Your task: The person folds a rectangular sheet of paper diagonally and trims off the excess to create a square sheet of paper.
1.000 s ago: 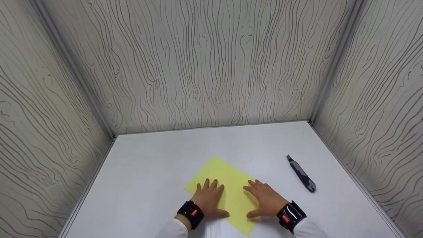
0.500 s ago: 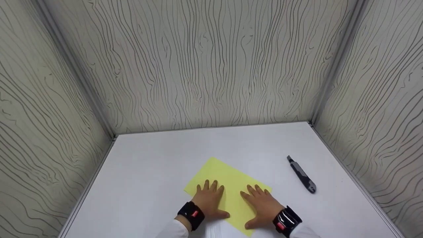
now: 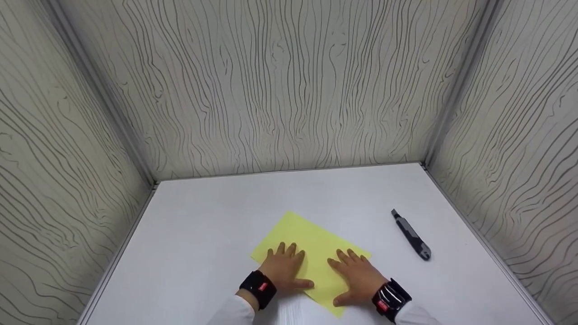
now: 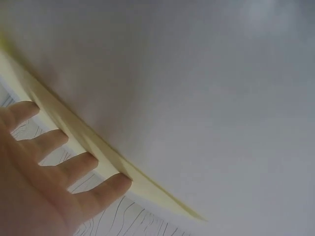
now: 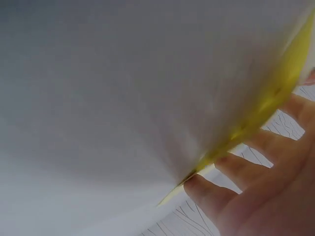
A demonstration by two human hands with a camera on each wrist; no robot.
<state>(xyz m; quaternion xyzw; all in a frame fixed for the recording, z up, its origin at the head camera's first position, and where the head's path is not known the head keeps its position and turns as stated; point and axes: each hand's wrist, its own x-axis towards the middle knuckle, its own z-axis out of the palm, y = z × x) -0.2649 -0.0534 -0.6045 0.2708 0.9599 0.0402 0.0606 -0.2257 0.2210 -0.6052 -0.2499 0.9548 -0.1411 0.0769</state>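
Observation:
A yellow sheet of paper (image 3: 316,243) lies at an angle on the white table, near its front in the head view. My left hand (image 3: 283,271) rests on the sheet's left part with fingers spread and thumb pointing right. On the right part lies my right hand (image 3: 357,277), its fingers also spread, the thumb near the sheet's lower corner. Both wrist views show fingertips touching the yellow paper (image 4: 113,160), seen nearly edge-on. The hands are apart, with bare yellow paper between them. Parts of the sheet are hidden under the palms.
A black and grey utility knife (image 3: 411,235) lies to the right of the sheet, apart from the right hand. The white table (image 3: 203,225) is enclosed by wood-grain patterned panels (image 3: 280,90) at the back and both sides. Metal rails run along the table's side edges.
My right hand has slid slightly left and toward me on the paper, uncovering the sheet's right corner. The left hand stays in place. The view has shifted slightly.

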